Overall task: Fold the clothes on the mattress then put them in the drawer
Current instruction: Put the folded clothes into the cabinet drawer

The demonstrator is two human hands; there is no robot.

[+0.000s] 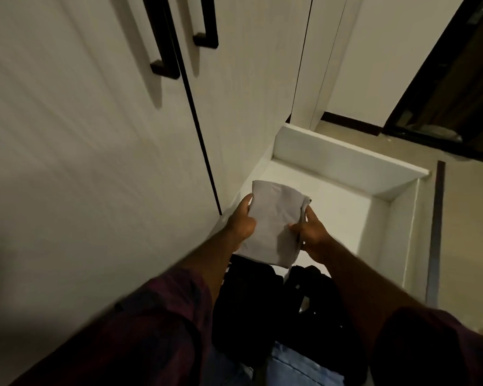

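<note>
A folded light grey garment (273,218) hangs above the open white drawer (349,162). My left hand (240,221) grips its left edge with the thumb on top. Its right edge is held by my right hand (311,232), fingers curled round the fold. Under my forearms, in the near part of the drawer, lie two dark folded garments (248,302) side by side. A piece of blue denim (296,366) shows below them at the bottom edge. The mattress is out of view.
White wardrobe doors (95,135) with black bar handles (162,37) rise on the left, right beside the drawer. The far half of the drawer shows its bare white bottom. Beige floor (471,218) and a dark door frame (444,79) lie to the right.
</note>
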